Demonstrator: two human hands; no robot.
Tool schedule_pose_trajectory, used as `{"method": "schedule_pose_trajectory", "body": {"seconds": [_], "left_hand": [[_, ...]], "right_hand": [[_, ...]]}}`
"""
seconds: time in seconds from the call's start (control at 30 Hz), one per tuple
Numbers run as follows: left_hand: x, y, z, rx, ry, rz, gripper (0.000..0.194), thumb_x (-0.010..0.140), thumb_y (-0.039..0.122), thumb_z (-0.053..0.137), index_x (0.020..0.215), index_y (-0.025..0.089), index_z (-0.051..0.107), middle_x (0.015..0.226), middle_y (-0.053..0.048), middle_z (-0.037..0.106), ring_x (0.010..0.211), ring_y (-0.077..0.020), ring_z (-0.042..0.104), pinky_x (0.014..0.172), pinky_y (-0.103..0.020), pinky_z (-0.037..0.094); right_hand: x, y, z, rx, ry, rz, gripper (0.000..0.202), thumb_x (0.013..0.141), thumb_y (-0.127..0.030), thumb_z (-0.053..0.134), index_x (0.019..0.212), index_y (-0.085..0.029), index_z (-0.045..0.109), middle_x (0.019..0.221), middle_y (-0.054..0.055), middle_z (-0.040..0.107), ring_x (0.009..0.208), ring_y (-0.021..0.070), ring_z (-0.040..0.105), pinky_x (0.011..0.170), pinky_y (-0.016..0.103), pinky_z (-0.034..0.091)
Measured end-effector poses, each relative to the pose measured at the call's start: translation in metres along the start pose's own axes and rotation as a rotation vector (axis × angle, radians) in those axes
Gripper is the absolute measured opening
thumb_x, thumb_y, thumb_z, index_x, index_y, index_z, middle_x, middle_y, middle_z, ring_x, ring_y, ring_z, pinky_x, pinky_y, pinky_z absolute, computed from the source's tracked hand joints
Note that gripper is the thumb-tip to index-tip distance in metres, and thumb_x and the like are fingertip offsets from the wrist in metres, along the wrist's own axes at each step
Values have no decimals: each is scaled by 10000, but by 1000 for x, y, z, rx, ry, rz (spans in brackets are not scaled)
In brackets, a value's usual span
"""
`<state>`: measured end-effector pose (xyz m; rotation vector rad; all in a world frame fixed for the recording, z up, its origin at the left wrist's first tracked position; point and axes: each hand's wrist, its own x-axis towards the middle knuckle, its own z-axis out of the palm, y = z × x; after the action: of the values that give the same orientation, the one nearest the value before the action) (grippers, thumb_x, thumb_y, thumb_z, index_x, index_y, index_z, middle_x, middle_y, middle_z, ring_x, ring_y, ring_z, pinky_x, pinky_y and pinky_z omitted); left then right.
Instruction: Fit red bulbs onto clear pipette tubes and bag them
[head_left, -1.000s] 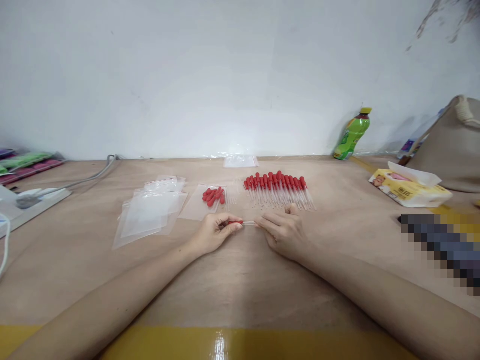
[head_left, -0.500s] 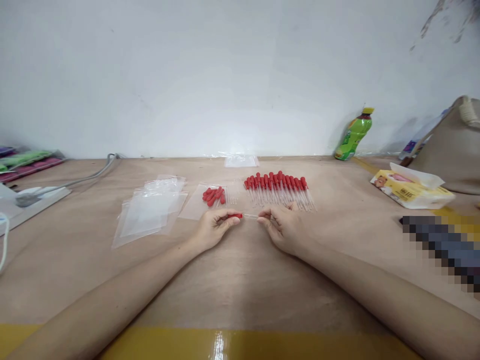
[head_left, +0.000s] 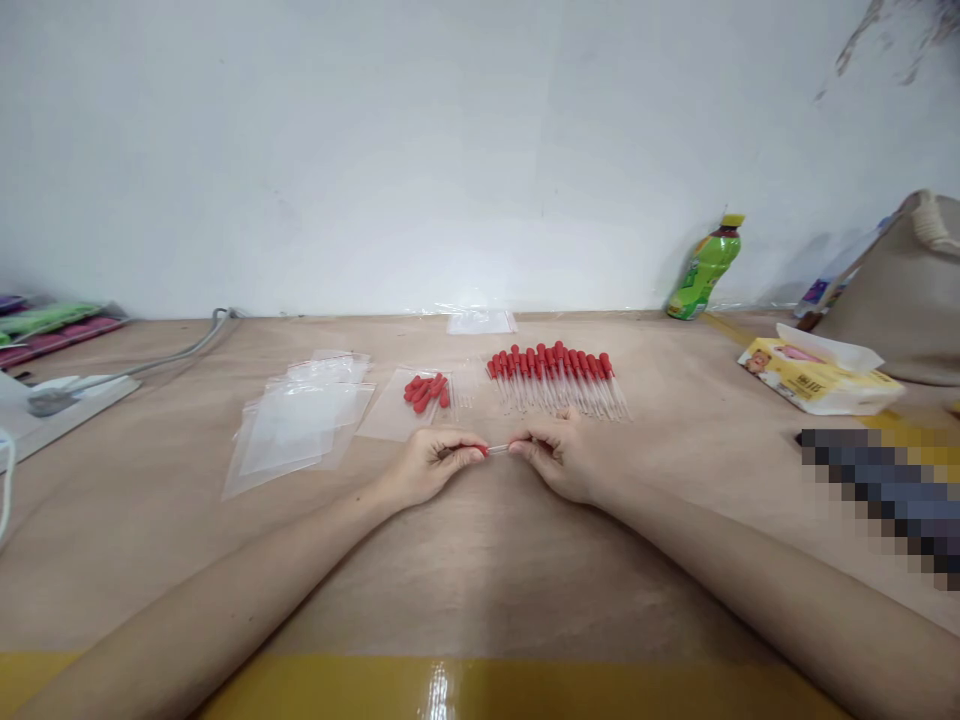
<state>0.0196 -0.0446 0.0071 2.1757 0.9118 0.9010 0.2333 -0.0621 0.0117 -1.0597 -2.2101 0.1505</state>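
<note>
My left hand pinches a red rubber bulb, mostly covered by the fingertips. A thin clear tube reaches from the bulb to my right hand, whose fingers grip its other end. The tube's near end touches the bulb's mouth. Behind my right hand lies a row of clear tubes topped with red bulbs. Loose red bulbs rest in a small pile on a clear bag, beyond my left hand, with some thin clear tubes beside them.
Clear zip bags overlap on the table at the left. A power strip with cables is farther left. At the right are a green bottle, tissue box, beige bag and blurred dark object.
Both hands have moved slightly nearer me and closer together. The gap between the bulb and the clear tube has closed, and less of the tube shows.
</note>
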Motion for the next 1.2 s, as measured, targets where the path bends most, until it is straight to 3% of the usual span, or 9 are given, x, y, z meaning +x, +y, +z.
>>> {"method": "schedule_pose_trajectory", "body": {"seconds": [0.1, 0.37, 0.57, 0.8, 0.97, 1.2], "left_hand": [[-2, 2, 1, 23, -26, -17, 198, 817, 280, 523, 881, 160, 666, 796, -36, 681, 722, -140, 604, 655, -229, 470], [-2, -1, 3, 132, 38, -11, 207, 819, 300, 523, 879, 164, 666, 814, -35, 684, 711, -140, 606, 654, -230, 469], [-3, 2, 3, 187, 107, 46, 199, 814, 299, 533, 868, 156, 661, 784, -39, 673, 687, -132, 597, 637, -226, 459], [-6, 3, 4, 197, 43, 53, 190, 816, 303, 538, 865, 146, 634, 784, -40, 655, 693, -126, 584, 634, -226, 453], [-6, 2, 6, 215, 30, 111, 177, 810, 284, 550, 883, 144, 628, 808, -44, 666, 719, -131, 603, 658, -231, 467], [-4, 4, 9, 275, -3, 221, 147, 819, 246, 538, 877, 151, 634, 768, -38, 675, 673, -127, 604, 617, -228, 465]], "right_hand": [[0, 1, 1, -102, 17, -43, 165, 865, -260, 481, 775, -218, 614, 713, -46, 645, 593, 80, 509, 687, 288, 228], [-4, -11, 7, -367, 221, -200, 297, 883, -223, 409, 669, -183, 610, 619, -2, 610, 565, 93, 466, 637, 311, 174], [-3, -10, 6, -162, 140, -48, 205, 853, -242, 472, 718, -192, 618, 637, -25, 632, 546, 87, 477, 645, 291, 196], [1, -6, -2, -175, 89, -175, 233, 856, -245, 459, 707, -191, 629, 627, -16, 607, 539, 94, 440, 646, 298, 199], [0, -9, 3, -39, 12, -22, 188, 834, -242, 494, 737, -204, 651, 607, -27, 621, 507, 86, 409, 675, 294, 236], [0, -20, 6, -22, -121, 204, 232, 834, -290, 493, 696, -225, 667, 501, -38, 544, 520, 96, 404, 706, 287, 273]]}}
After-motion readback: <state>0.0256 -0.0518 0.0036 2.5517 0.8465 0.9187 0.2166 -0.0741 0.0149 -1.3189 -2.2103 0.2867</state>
